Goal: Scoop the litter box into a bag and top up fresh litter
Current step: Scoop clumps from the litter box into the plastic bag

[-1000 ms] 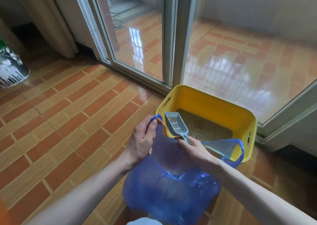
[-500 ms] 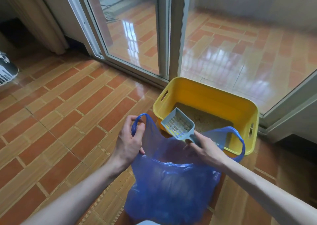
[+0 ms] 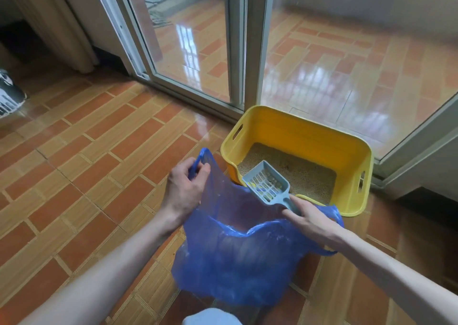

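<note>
A yellow litter box (image 3: 347, 151) with tan litter (image 3: 309, 178) stands on the tiled floor by the sliding glass door. A blue plastic bag (image 3: 238, 255) sits open in front of it. My left hand (image 3: 183, 193) pinches the bag's left handle and holds it up. My right hand (image 3: 312, 219) grips the handle of a grey-blue slotted scoop (image 3: 267, 186). The scoop's head lies over the box's near rim, above the bag's mouth, with a few small bits in it.
The sliding glass door frame (image 3: 238, 52) runs behind the box. A grey-and-white container (image 3: 7, 96) stands at the far left edge. A curtain (image 3: 64, 27) hangs at the upper left. A pale blue thing (image 3: 210, 318) shows at the bottom edge.
The scoop has tipped from upright to lying low over the box's near rim. My left hand has stayed on the bag handle. The camera has moved closer.
</note>
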A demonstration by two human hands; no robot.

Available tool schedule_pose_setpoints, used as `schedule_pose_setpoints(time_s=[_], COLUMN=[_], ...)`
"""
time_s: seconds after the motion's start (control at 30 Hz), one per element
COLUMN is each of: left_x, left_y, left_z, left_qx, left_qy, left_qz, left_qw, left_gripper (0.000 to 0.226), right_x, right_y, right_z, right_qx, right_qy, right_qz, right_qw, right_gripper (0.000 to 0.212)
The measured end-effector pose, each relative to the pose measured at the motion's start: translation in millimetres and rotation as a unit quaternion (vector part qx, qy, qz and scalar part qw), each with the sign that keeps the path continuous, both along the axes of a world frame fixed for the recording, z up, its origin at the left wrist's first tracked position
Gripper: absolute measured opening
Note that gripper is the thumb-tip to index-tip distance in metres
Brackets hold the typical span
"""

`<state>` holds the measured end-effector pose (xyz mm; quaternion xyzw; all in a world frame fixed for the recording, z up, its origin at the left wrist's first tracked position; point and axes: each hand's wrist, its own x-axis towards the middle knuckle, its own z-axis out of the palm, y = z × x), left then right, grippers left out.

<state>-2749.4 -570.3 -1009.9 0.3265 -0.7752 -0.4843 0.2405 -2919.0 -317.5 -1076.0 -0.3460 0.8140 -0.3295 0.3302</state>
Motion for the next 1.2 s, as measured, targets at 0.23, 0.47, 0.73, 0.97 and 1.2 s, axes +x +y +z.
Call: schedule_pose_setpoints(time_s=[0.23, 0.47, 0.73, 0.97, 1.2], left_x=[-14.9, -21.8, -34.7, -58.8, -86.4], left_y=[27.8, 27.5, 25.5, 17.9, 11.0], left_z=[-7.1, -21.4, -8.5, -17.4, -36.7], left_qx=[0.103, 0.008, 0.027, 0.031, -0.025], left_qy=[0.011, -0.055, -0.030, 0.015, -0.009], left_qz=[-0.033, -0.057, -0.068, -0.012, 0.020], left_qw=[0.994, 0.997, 0.997, 0.999, 0.999], left_gripper=[0.034, 0.031, 0.015, 0.010, 0.020], right_x=[24.1, 19.8, -2.7, -77.9, -143.0], right_y=[2.7, 21.6, 25.4, -15.0, -30.7], right_z=[2.2, -2.1, 7.1, 40.7, -0.1], right_qx=[-0.013, 0.007, -0.042, -0.127, -0.058], right_qy=[-0.170, -0.219, -0.014, -0.055, 0.134], right_qz=[-0.001, 0.007, 0.006, -0.038, 0.030], right_qw=[0.985, 0.976, 0.999, 0.990, 0.989], right_gripper=[0.020, 0.023, 0.007, 0.047, 0.044])
